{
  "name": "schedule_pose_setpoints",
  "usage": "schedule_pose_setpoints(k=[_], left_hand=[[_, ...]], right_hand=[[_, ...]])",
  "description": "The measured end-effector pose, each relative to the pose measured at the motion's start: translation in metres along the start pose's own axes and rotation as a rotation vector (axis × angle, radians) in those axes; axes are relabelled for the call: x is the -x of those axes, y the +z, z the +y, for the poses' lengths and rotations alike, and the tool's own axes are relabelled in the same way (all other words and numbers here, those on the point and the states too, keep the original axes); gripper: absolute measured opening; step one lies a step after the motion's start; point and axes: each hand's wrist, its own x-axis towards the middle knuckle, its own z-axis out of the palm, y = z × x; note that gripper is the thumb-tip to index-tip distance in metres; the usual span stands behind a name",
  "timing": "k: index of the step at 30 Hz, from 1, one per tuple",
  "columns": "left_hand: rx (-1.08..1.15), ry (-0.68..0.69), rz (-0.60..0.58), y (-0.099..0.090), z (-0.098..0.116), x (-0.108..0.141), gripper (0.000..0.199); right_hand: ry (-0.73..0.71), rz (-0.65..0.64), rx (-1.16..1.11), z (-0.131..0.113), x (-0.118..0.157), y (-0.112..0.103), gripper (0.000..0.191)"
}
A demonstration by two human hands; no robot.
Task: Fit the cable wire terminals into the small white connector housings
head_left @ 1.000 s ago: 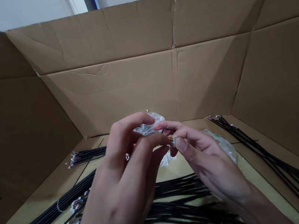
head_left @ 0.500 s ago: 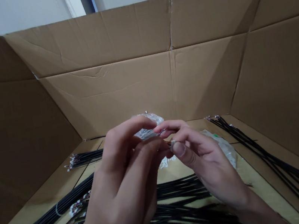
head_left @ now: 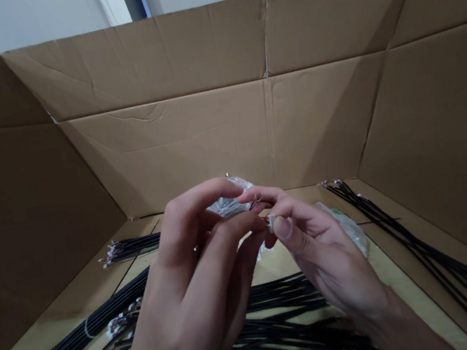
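Observation:
Between the fingertips of my right hand [head_left: 334,248] is a small white connector [head_left: 271,223], pinched by thumb and forefinger. Thin coloured wires run from it toward my left hand [head_left: 197,281], whose thumb and forefinger are closed on them. More fine wire ends [head_left: 257,199] stick out by the fingertips of my right hand. The two hands meet in the middle of the view, and the back of my left hand hides part of the wires. Below both hands lie black cables [head_left: 279,295].
Cardboard walls [head_left: 210,137] enclose the work surface. Bundled black cables [head_left: 66,349] lie at left, with a shorter bundle [head_left: 138,245] behind. Long cables [head_left: 422,245] run down the right side. Clear plastic bags [head_left: 350,227] and small white pieces [head_left: 259,250] lie beyond the hands.
The white connector has shifted slightly right and shows more clearly. My left thumb and forefinger have moved a little right toward it. Fine wire ends now show above.

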Motion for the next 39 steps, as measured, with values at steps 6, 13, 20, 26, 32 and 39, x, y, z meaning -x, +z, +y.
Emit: schedule_pose_setpoints(k=[6,13,20,26,32,39], left_hand=[[-0.067,0.019,0.007,-0.006,0.001,0.006,0.019],[-0.176,0.074,0.012,-0.003,-0.003,0.009,0.024],[-0.120,0.108,-0.008,-0.005,-0.005,0.008,0.023],[-0.094,0.097,-0.062,-0.008,-0.006,0.004,0.023],[-0.094,0.077,-0.071,-0.010,-0.005,0.008,0.024],[-0.054,0.126,-0.137,-0.009,-0.009,0.003,0.022]], right_hand=[[0.066,-0.031,-0.085,-0.002,0.001,-0.001,0.020],[0.066,-0.030,-0.135,0.000,-0.001,0.002,0.019],[0.027,-0.035,-0.103,0.003,-0.002,0.000,0.021],[-0.108,0.003,0.256,-0.004,0.003,0.001,0.019],[-0.178,0.002,0.379,-0.001,0.004,0.001,0.018],[-0.044,-0.062,0.430,-0.011,0.004,-0.001,0.024]])
